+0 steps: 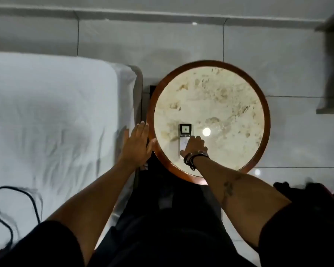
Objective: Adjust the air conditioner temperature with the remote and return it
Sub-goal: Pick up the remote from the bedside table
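Observation:
A white air conditioner remote with a dark screen end lies flat on the round marble-topped side table, near its front left. My right hand rests on the remote's lower half, fingers curled over it, covering the buttons. The screen end pointing away from me stays visible. My left hand hovers flat with fingers spread, just left of the table's wooden rim, holding nothing. The air conditioner itself is out of view.
A bed with a white sheet fills the left side, its edge close to the table. A black cable lies on the sheet at lower left. Pale floor tiles surround the table. A dark bundle sits at right.

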